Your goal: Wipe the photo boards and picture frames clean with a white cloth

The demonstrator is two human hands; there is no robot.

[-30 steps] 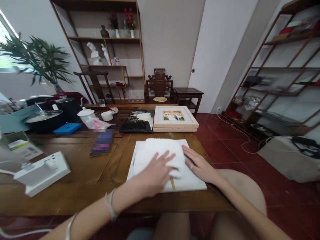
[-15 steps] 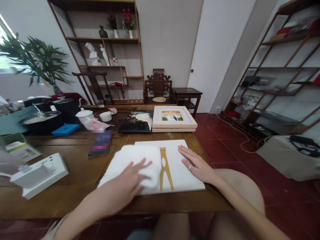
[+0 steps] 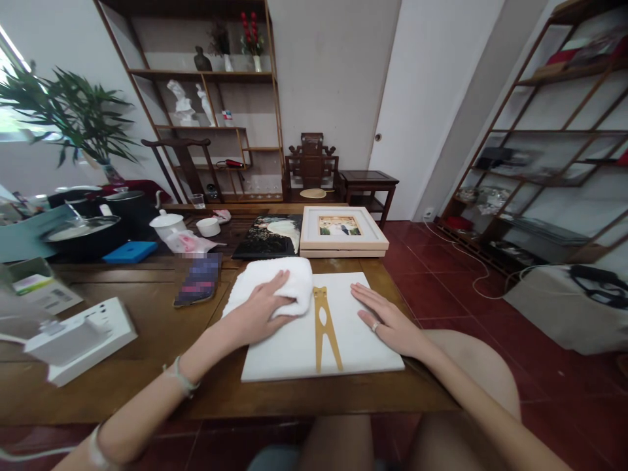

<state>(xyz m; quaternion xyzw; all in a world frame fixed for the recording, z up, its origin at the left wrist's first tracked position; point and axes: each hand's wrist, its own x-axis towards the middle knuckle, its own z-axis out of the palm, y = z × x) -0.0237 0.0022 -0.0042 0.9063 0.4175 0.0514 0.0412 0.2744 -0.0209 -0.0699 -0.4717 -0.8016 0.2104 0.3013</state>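
A folded white towel [image 3: 279, 278] lies over the upper left part of a flat white board [image 3: 282, 350]. My left hand [image 3: 260, 311] presses on the towel, its fingers bent round the near edge. Flat on the board's right side rests my right hand [image 3: 380, 317], fingers stretched out, with a ring on one finger. Between the hands is a flat golden piece [image 3: 324, 330] with two long legs and an oval opening, lying on the board. The towel covers the board's far left corner.
Beyond the board are a pale framed picture [image 3: 343, 227] and a dark picture panel [image 3: 269, 235]. A blurred purple item [image 3: 200, 280], a white power strip [image 3: 91, 340], a blue box [image 3: 130, 252] and a white lidded bowl [image 3: 167, 224] stand leftward on the wooden table [image 3: 147, 366].
My left hand has moved the towel away from me, toward the board's far edge, uncovering the board's near left part. My right hand and the golden piece have stayed in place.
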